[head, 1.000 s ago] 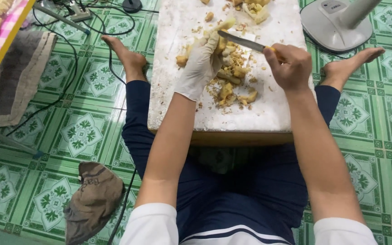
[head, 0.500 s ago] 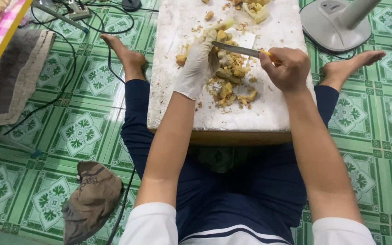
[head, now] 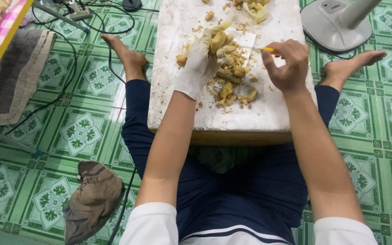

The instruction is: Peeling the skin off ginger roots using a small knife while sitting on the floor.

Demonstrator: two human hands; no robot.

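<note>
Ginger piece [head: 218, 41] sits upper centre of the frame, pinched in the gloved left hand [head: 199, 63] over the white cutting board [head: 268, 115]. Just right, the bare right hand [head: 286, 63] grips a yellow-handled knife [head: 265, 49] (blade mostly hidden) among ginger scraps [head: 232, 88].

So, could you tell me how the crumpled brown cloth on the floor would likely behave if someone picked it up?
The brown cloth lies bunched in soft folds on the green tiled floor, so it would probably hang limp and floppy. It looks thin, so likely light. Being cloth, it should neither roll nor break.
</note>
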